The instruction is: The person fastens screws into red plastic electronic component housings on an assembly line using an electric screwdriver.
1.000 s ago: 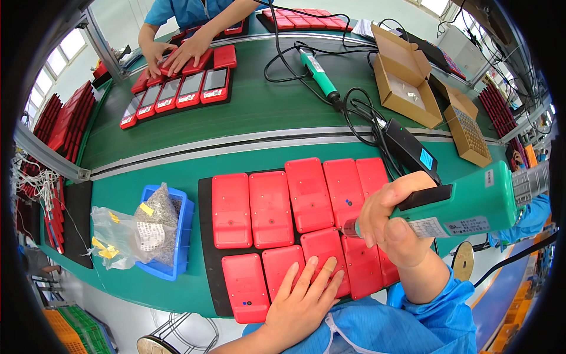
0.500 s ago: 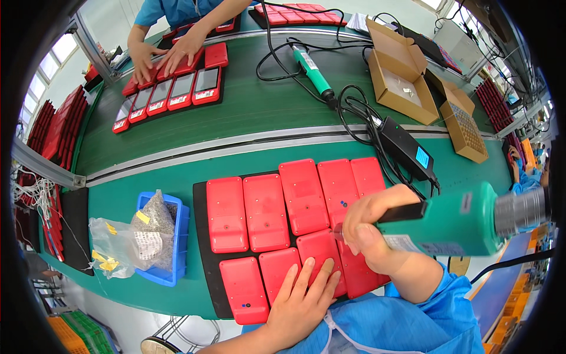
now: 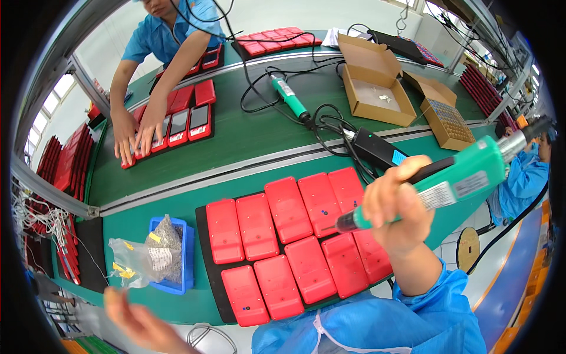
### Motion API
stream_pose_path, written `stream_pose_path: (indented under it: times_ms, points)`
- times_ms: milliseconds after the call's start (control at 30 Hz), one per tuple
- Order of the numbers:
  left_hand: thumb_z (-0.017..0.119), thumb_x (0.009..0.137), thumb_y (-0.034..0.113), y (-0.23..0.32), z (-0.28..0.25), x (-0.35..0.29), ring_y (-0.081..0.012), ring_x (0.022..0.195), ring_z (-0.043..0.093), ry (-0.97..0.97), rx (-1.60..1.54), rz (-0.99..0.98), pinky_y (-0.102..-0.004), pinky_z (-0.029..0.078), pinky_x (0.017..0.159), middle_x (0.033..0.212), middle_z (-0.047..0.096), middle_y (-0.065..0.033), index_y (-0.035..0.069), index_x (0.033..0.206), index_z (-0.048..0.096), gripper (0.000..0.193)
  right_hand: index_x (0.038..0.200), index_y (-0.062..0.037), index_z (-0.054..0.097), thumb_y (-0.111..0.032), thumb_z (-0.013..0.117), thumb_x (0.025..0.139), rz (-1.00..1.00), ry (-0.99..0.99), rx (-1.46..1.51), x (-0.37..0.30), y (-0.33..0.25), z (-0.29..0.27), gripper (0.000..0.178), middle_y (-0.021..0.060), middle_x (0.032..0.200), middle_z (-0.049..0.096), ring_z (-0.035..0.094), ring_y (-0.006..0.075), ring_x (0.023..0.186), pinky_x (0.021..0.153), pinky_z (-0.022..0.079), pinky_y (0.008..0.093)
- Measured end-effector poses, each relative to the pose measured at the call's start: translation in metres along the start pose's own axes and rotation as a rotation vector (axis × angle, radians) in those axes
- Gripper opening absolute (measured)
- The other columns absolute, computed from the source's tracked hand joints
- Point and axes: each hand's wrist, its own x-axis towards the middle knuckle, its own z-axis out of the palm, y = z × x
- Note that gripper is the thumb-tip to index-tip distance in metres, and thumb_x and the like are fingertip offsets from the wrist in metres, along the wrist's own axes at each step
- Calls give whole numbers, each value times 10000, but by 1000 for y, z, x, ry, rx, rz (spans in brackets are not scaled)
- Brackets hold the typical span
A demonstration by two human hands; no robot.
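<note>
My right hand (image 3: 401,209) is wrapped round a green electric screwdriver (image 3: 460,177). Its dark tip (image 3: 346,222) points left, over red device housings (image 3: 309,268) that lie face down in two rows on a black mat (image 3: 213,280). Low at the left, my left hand (image 3: 138,321) is off the housings and smeared by motion, so its fingers do not read clearly. Just above it stands a blue bin (image 3: 187,253) with a clear plastic bag (image 3: 162,251) of small grey metal pieces in it.
Across the bench, a co-worker's hands (image 3: 138,138) touch red devices with screens (image 3: 200,121). A second green screwdriver (image 3: 292,100), cables, a black power adapter (image 3: 377,147) and an open cardboard box (image 3: 377,97) lie beyond the mat. Stacked red housings (image 3: 73,159) stand at the left.
My left hand has left the red housings and moved left, below the blue bin. My right hand has lifted the screwdriver slightly and tilted it. The co-worker's hands have moved toward the nearer devices.
</note>
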Motion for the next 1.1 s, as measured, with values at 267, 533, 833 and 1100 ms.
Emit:
stream_pose_path:
  times_ms: [267, 533, 833, 1100]
  points:
    - [559, 657, -39, -76, 19, 59, -345, 899, 451, -917, 436, 206, -397, 379, 803, 936, 504, -186, -5, 816, 542, 163, 986, -11, 407, -84, 482, 838, -108, 63, -122, -1, -31, -16, 181, 45, 540, 426, 422, 117, 416, 416, 405, 263]
    - [563, 640, -34, -76, 29, 63, -384, 1004, 404, -992, 596, 455, -442, 326, 884, 964, 522, -179, 8, 850, 558, 214, 1002, -12, 424, -104, 465, 849, -124, 174, -177, -7, -38, -25, 183, 39, 531, 428, 442, 122, 417, 423, 405, 269]
    - [494, 638, -68, -100, 2, 55, -341, 998, 411, -734, 537, 389, -422, 273, 934, 927, 524, -137, -1, 912, 542, 286, 1011, -17, 410, -100, 458, 858, -151, 190, -157, -10, -42, -28, 181, 38, 551, 419, 428, 125, 436, 437, 404, 269]
    - [540, 747, 38, -95, -6, 50, -301, 962, 476, -629, 302, -46, -382, 280, 920, 973, 561, -128, -1, 911, 577, 173, 1022, -33, 402, -118, 448, 863, -111, 148, -210, -19, -40, -28, 186, 27, 570, 421, 435, 118, 447, 456, 408, 262]
